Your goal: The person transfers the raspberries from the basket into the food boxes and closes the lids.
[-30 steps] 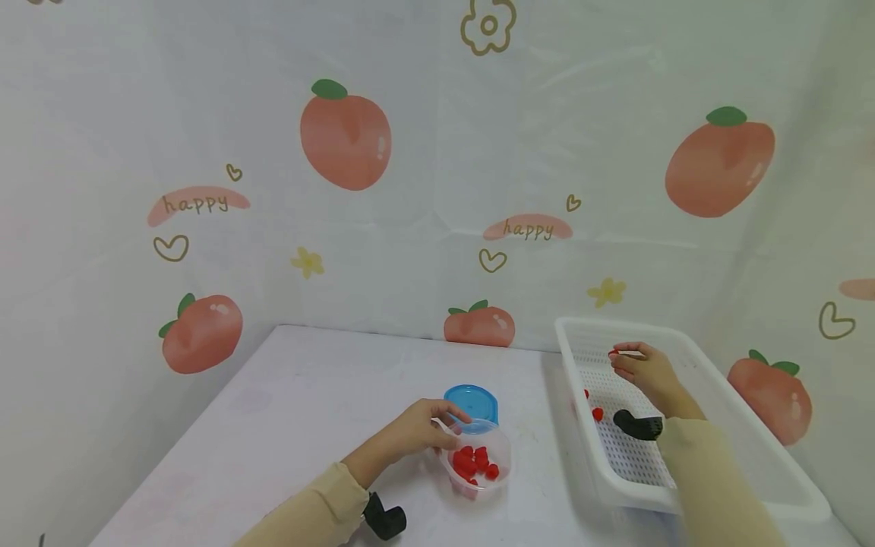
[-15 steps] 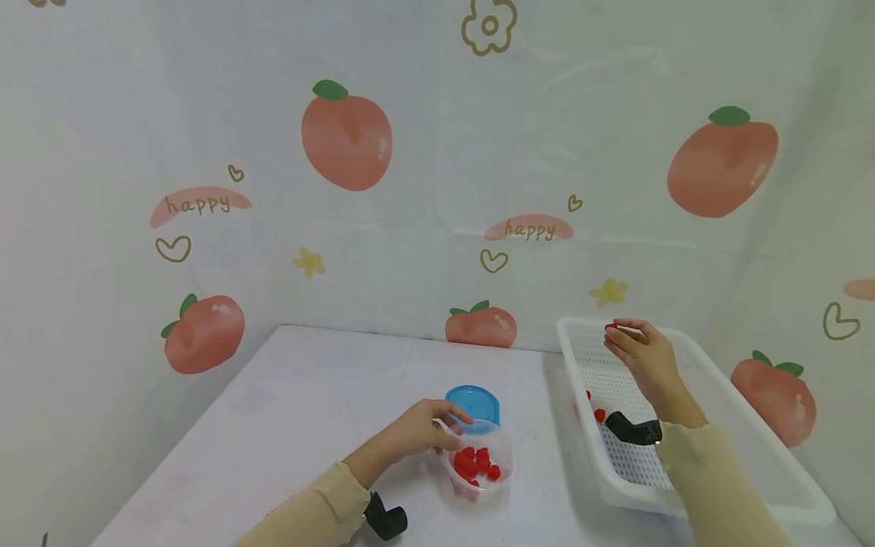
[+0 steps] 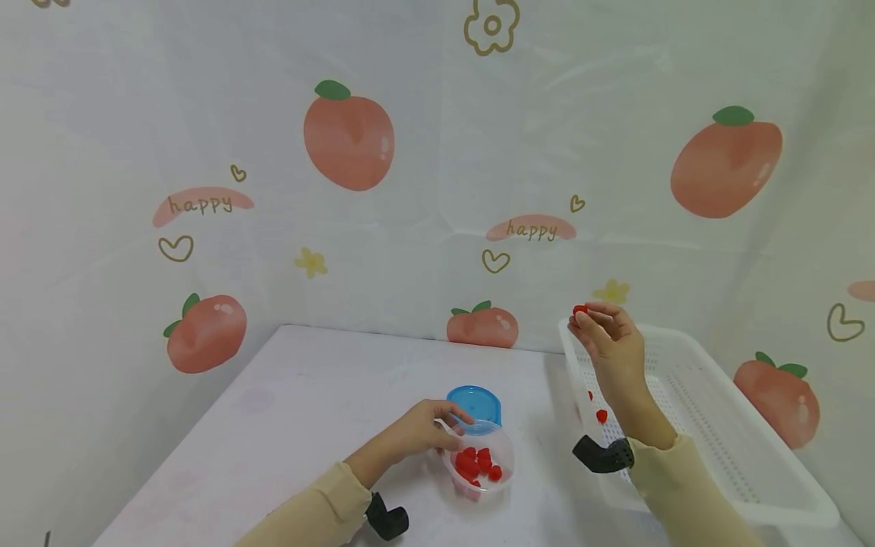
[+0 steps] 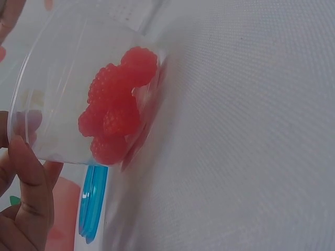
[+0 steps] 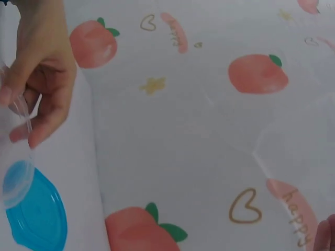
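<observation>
My left hand (image 3: 418, 433) grips the rim of a clear round plastic tub (image 3: 504, 450) between thumb and fingers. Several red raspberries (image 4: 112, 89) lie at the bottom of the tub, seen through its wall in the left wrist view. Up over the far left corner of a white perforated basket (image 3: 718, 425), my right hand (image 3: 620, 357) pinches one raspberry (image 3: 579, 310) at its fingertips. Inside the basket, near its left wall, another raspberry (image 3: 601, 416) shows, with a bit of red behind it. Only a sliver of the right hand's fingers (image 5: 325, 235) enters the right wrist view.
A blue lid (image 3: 473, 400) lies on the white table (image 3: 342, 380) just behind the tub. Behind the table's far edge hangs a fruit-patterned sheet (image 3: 410, 266). Black devices sit at the right wrist (image 3: 604, 456) and left wrist (image 3: 387, 520).
The right hand has risen out of the basket and moved left, carrying the raspberry to the basket's left edge. The left hand and tub have stayed in place.
</observation>
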Action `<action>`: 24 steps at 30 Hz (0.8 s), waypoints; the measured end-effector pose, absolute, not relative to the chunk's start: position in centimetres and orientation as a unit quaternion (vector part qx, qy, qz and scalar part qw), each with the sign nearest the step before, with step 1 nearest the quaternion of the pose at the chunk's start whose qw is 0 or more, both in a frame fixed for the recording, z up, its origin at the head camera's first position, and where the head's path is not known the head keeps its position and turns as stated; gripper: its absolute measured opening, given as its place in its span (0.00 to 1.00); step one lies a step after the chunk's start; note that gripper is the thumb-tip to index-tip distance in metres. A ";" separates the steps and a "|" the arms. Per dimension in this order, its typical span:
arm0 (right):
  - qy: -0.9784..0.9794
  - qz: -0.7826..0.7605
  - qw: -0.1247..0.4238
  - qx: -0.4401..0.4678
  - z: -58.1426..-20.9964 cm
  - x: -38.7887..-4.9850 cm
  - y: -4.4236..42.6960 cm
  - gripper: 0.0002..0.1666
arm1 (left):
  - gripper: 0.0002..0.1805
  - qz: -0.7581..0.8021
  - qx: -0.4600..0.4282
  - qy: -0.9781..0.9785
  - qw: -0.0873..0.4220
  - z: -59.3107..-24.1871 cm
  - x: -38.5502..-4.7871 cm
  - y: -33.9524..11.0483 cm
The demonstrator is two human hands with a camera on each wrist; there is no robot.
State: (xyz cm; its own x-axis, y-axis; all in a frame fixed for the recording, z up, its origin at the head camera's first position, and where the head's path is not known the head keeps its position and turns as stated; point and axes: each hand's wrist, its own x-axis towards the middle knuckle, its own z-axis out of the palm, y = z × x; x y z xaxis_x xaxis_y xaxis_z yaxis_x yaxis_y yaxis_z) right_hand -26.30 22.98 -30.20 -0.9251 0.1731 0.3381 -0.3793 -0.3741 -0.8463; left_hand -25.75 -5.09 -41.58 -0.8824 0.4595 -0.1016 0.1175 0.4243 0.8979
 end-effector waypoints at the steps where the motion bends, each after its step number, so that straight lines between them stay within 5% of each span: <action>1: -0.538 0.821 0.170 0.095 -30.3 -26.1 22.5 0.10 | 0.17 0.507 0.174 0.827 0.168 -41.6 -25.7 -5.1; 24: -0.720 0.683 0.078 0.093 -37.7 -21.6 16.3 0.17 | 0.17 0.502 0.175 0.831 0.167 -41.5 -25.7 -5.0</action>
State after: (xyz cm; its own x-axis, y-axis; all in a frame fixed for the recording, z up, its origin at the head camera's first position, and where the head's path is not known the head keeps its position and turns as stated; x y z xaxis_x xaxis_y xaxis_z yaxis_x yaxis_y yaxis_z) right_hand -21.56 16.27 -37.66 -0.9706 -0.0272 0.2390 -0.2401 0.0496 -0.9695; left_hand -25.68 -4.99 -41.51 -0.8830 0.4579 -0.1028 0.1220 0.4356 0.8918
